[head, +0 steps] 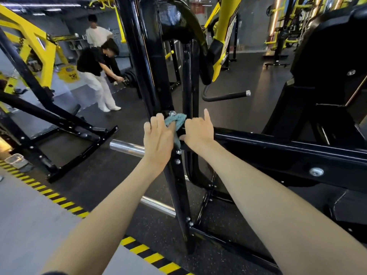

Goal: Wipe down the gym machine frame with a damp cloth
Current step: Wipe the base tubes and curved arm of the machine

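Dark speckled rubber floor (123, 175); yellow-black hazard tape (59, 199) edging grey floor (29, 225); yellow machines (35, 42) behind; warm strip lights (277, 14) far right

Dark floor (111, 175): machine frame (178, 195), hazard stripes (59, 199).

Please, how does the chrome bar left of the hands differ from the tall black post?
The bar is bare silver metal; the post is glossy black. The bar lies near level; the post stands up, leaning. The bar ends free at the left; the post carries bolts low down. Both are smooth and reflect light.
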`<state>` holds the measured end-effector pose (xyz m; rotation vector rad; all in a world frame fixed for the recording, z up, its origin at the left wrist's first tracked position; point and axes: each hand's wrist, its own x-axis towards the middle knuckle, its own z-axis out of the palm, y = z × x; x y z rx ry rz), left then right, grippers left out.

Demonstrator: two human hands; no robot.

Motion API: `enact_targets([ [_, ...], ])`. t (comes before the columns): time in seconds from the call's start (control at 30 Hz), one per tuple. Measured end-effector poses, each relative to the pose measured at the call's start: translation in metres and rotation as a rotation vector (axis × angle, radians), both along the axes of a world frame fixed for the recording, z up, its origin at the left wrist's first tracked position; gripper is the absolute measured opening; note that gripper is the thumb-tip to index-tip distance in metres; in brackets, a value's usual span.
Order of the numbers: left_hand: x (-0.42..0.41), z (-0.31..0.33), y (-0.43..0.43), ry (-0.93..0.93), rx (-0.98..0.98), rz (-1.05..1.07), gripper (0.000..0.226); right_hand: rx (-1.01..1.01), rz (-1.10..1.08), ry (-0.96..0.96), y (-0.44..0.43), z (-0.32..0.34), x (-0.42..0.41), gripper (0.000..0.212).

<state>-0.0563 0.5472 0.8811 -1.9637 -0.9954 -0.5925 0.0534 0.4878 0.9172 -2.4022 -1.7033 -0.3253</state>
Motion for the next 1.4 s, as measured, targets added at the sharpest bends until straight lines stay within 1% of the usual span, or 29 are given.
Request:
enact_targets([
  [0.07, -0.017, -0.018, -0.002, 0.005, 0.037, 0.005, 0.021, -0.008, -0.003, -0.014, 0.000, 0.000, 0.000, 0.033],
  [0.17, -0.028, -0.034, -0.003, -0.010, 0.035, -0.039, 0.024, 0.046, -0.005, 0.010, 0.004, -0.002, 0.001, 0.024],
  [0.2, -0.028, -0.037, -0.001, -0.021, 0.028, -0.052, 0.029, 0.042, -0.011, 0.020, 0.004, -0.003, 0.001, 0.022],
  [0.3, -0.036, -0.046, 0.002, -0.020, 0.006, -0.021, 0.055, 0.030, -0.016, 0.026, 0.004, -0.002, 0.002, 0.027],
  [0.37, -0.041, -0.046, 0.005, -0.022, -0.002, -0.036, 0.062, 0.024, -0.013, 0.016, 0.004, 0.000, 0.001, 0.032],
  [0.43, -0.034, -0.034, 0.006, -0.053, -0.031, -0.100, 0.057, 0.021, -0.002, 0.010, 0.003, 0.001, 0.001, 0.037],
  [0.47, -0.025, -0.025, 0.005, -0.076, -0.034, -0.111, 0.051, 0.026, -0.002, 0.010, 0.003, 0.002, 0.002, 0.038],
  [0.53, -0.005, -0.005, 0.006, -0.116, -0.046, -0.084, 0.031, 0.037, -0.007, -0.004, 0.003, 0.002, 0.001, 0.040],
  [0.57, 0.000, 0.004, 0.008, -0.120, -0.034, -0.068, 0.028, 0.029, -0.011, -0.014, 0.003, 0.002, 0.001, 0.040],
  [0.63, -0.005, -0.001, 0.000, -0.106, -0.008, -0.029, 0.033, 0.001, -0.003, -0.025, 0.001, 0.001, -0.001, 0.041],
  [0.7, -0.015, -0.019, -0.006, -0.066, 0.011, -0.016, 0.040, -0.004, -0.018, -0.024, 0.001, 0.004, -0.001, 0.042],
  [0.77, -0.023, -0.028, -0.011, -0.049, -0.005, -0.010, 0.047, -0.025, -0.023, -0.026, 0.002, 0.003, -0.002, 0.044],
  [0.8, -0.018, -0.024, -0.011, -0.069, -0.026, -0.017, 0.044, -0.016, -0.032, -0.029, 0.002, 0.003, -0.001, 0.044],
  [0.87, 0.000, -0.009, -0.002, -0.124, -0.072, -0.043, 0.025, -0.006, -0.040, -0.032, 0.003, 0.004, -0.001, 0.042],
  [0.9, 0.006, -0.001, 0.003, -0.152, -0.053, -0.048, 0.018, -0.009, -0.045, -0.030, 0.004, 0.004, -0.002, 0.042],
  [0.93, 0.006, 0.002, 0.004, -0.154, -0.036, -0.047, 0.017, -0.021, -0.052, -0.029, 0.004, 0.004, -0.002, 0.042],
  [0.97, 0.000, -0.005, 0.001, -0.136, -0.020, -0.034, 0.021, -0.040, -0.052, -0.030, 0.002, 0.003, -0.003, 0.042],
  [1.07, -0.022, -0.034, -0.009, -0.102, 0.001, -0.035, 0.042, -0.019, -0.054, -0.024, 0.004, 0.004, -0.002, 0.043],
  [1.1, -0.025, -0.035, -0.008, -0.091, -0.006, -0.041, 0.045, -0.028, -0.055, -0.017, 0.004, 0.002, -0.002, 0.043],
  [1.17, -0.015, -0.022, -0.007, -0.106, -0.059, -0.048, 0.038, -0.011, -0.058, -0.015, 0.005, 0.002, -0.002, 0.044],
  [1.23, 0.002, -0.002, -0.002, -0.123, -0.130, -0.047, 0.024, -0.001, -0.060, -0.015, 0.005, 0.001, -0.003, 0.043],
  [1.27, 0.007, 0.006, 0.000, -0.123, -0.141, -0.037, 0.020, -0.005, -0.058, -0.020, 0.005, 0.002, -0.003, 0.042],
  [1.33, 0.000, 0.000, -0.003, -0.097, -0.148, -0.022, 0.029, -0.031, -0.050, -0.020, 0.002, 0.003, -0.005, 0.042],
  [1.4, -0.006, -0.008, -0.008, -0.084, -0.118, -0.023, 0.037, -0.008, -0.059, -0.019, 0.002, 0.006, -0.005, 0.043],
])
